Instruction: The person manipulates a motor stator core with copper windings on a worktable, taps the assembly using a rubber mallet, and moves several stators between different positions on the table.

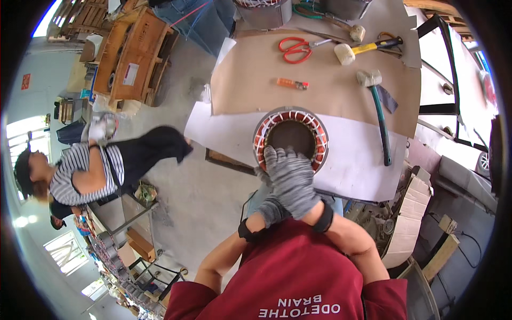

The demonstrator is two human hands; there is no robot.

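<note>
A motor stator [324,140] stands on the white sheet at the table's near side, its copper-red winding ring tied with white lacing around a dark round bore. My right hand [292,181], in a grey knitted glove, lies over the stator's near rim with its fingers stretched toward the bore. Beneath it and a little to the left is my left hand [271,211], gloved the same way. It is crossed by the right hand, which hides most of its fingers.
Brown paper holds an orange lighter [292,84], red-handled scissors [296,50], a yellow-handled mallet [368,49] and a green-handled mallet [378,112]. Another stator [265,15] stands at the far edge. To the left, a person in a striped shirt [80,176] stands near a wooden crate [130,56].
</note>
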